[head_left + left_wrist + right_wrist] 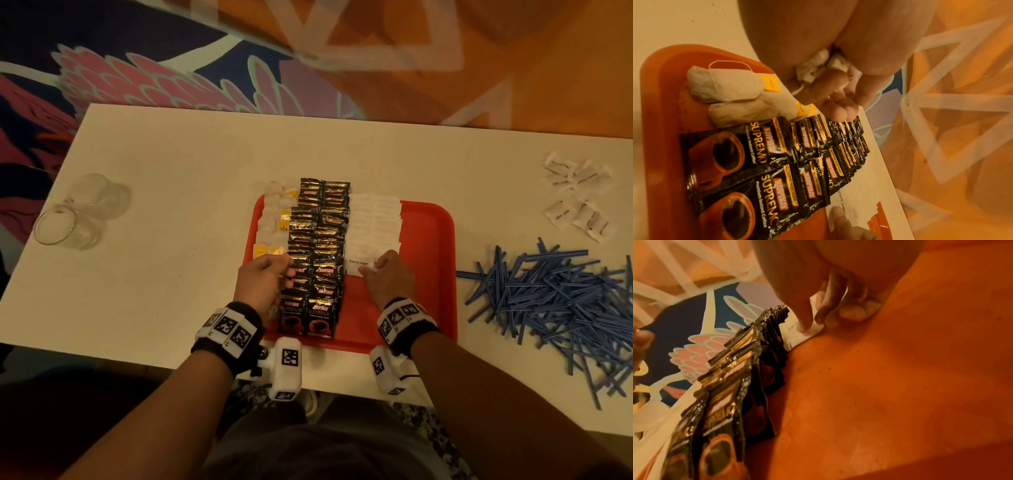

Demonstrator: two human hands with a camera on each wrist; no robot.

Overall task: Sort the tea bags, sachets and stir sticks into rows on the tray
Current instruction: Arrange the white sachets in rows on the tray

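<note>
On the red tray [428, 260] lie a row of tea bags [274, 219] at the left, two columns of black coffee sachets [318, 260] in the middle and white sugar sachets [373, 226] to their right. My left hand [270, 277] hovers over the near tea bags [723, 84]. Its curled fingers hold crumpled tea bags [818, 68] in the palm. My right hand [383, 274] rests on the tray at the near end of the sugar row. Its thumb and fingers pinch the nearest sugar sachet [797, 335] against the tray floor [879, 386].
A heap of blue stir sticks [555, 301] lies on the white table right of the tray. Loose white sachets [579, 198] sit at the far right. Two clear glasses [78, 212] lie on their sides at the left. The tray's right part is bare.
</note>
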